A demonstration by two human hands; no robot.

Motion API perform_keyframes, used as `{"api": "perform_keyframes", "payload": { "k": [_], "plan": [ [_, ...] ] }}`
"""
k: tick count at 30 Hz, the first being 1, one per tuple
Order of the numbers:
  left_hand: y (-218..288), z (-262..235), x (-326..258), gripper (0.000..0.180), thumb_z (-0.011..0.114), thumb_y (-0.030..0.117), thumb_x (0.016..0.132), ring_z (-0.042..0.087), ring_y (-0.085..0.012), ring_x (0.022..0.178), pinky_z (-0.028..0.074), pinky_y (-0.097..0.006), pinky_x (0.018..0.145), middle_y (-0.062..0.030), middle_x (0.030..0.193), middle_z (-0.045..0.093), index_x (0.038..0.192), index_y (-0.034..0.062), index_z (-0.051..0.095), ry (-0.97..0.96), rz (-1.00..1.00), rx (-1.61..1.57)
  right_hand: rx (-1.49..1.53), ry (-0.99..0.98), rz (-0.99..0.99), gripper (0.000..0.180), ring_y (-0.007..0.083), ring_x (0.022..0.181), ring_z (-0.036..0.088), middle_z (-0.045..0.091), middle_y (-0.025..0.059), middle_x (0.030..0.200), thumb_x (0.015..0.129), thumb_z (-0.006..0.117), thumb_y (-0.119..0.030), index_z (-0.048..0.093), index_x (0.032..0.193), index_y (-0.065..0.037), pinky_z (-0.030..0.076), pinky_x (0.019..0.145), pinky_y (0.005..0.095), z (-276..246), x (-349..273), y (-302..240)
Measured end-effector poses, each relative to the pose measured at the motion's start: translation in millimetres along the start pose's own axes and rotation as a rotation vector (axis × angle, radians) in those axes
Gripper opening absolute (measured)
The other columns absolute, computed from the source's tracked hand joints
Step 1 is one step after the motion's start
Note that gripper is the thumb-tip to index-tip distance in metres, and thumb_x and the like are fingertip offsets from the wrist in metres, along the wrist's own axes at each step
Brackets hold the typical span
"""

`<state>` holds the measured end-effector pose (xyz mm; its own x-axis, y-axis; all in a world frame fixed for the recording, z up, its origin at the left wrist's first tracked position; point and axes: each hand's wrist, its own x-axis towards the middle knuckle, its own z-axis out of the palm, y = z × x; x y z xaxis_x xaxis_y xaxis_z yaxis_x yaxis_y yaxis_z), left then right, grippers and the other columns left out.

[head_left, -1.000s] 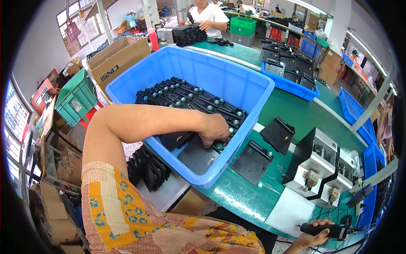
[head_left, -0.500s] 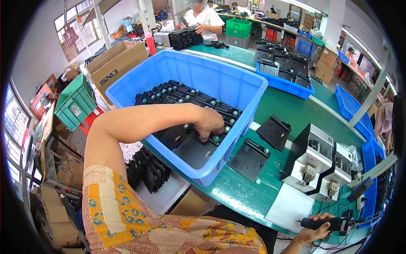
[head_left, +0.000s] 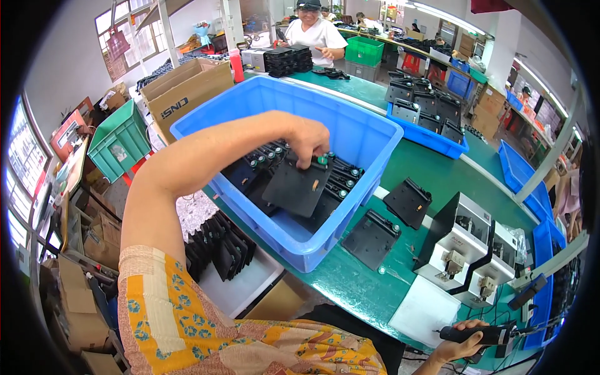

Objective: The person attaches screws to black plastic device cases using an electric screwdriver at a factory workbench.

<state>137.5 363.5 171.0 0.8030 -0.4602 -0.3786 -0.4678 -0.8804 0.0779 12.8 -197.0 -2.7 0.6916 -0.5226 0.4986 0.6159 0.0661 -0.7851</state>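
My left hand [head_left: 310, 140] reaches over the big blue bin [head_left: 294, 247] and grips a flat black plate part [head_left: 295, 189] by its ridged top edge, next to a round green spot. The plate hangs tilted above similar black parts [head_left: 340, 181] lying in rows inside the bin. At the lower right, my right hand [head_left: 465, 340] is wrapped round a black electric screwdriver [head_left: 478, 335], its thin bit pointing left over a white sheet [head_left: 426, 310]. Two more black plates, one nearer [head_left: 371, 240] and one farther [head_left: 408, 202], lie on the green table between bin and machines.
Two silver-and-black boxy machines [head_left: 456, 244] stand right of the loose plates. A shallow blue tray [head_left: 431, 139] of black parts sits at the far right. Below the bin's left side, a white tray [head_left: 240, 294] holds more parts. Across the table, a person [head_left: 319, 37] stands by stacked parts.
My left hand has lifted the black plate up from the bin's near right corner. The view has shifted slightly. The right hand still holds the screwdriver in about the same place.
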Motion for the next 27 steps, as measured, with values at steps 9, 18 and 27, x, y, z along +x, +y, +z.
{"api": "perform_keyframes", "payload": {
  "k": [9, 18, 27],
  "plan": [
    [-15.8, -80.4, -45.8, 0.032, 0.082, 0.014, 0.056, 0.063, -0.0179, 0.061, 0.046, -0.035, 0.052, -0.0077, 0.064, 0.063, 0.071, -0.0007, 0.059, 0.094, -0.32, -0.209, 0.006, -0.046, -0.014, 0.044, 0.0133, 0.074, 0.05, 0.05, 0.0074, 0.09, 0.101, 0.06, -0.036, 0.046, 0.121, 0.001, 0.043, 0.061, 0.0246, -7.0, 1.2, 1.6],
    [42.8, -135.9, -66.2, 0.028, 0.081, 0.01, 0.059, 0.063, -0.0151, 0.055, 0.047, -0.031, 0.048, -0.0083, 0.062, 0.067, 0.068, 0.0008, 0.056, 0.127, -0.299, -0.192, 0.029, -0.032, 0.022, 0.051, 0.0129, 0.068, 0.051, 0.05, 0.0072, 0.087, 0.096, 0.065, -0.042, 0.045, 0.12, -0.001, 0.046, 0.059, 0.0242, 1.4, 3.1, 1.5],
    [159.9, -139.2, -34.0, 0.027, 0.079, 0.021, 0.059, 0.062, -0.0182, 0.059, 0.042, -0.038, 0.06, -0.0054, 0.06, 0.061, 0.064, 0.002, 0.059, 0.067, -0.063, 0.007, 0.137, -0.092, 0.054, 0.058, 0.0129, 0.069, 0.05, 0.05, 0.0079, 0.089, 0.095, 0.066, -0.043, 0.044, 0.125, 0.002, 0.045, 0.06, 0.0243, -7.7, 3.3, 2.3]
  ]
}}
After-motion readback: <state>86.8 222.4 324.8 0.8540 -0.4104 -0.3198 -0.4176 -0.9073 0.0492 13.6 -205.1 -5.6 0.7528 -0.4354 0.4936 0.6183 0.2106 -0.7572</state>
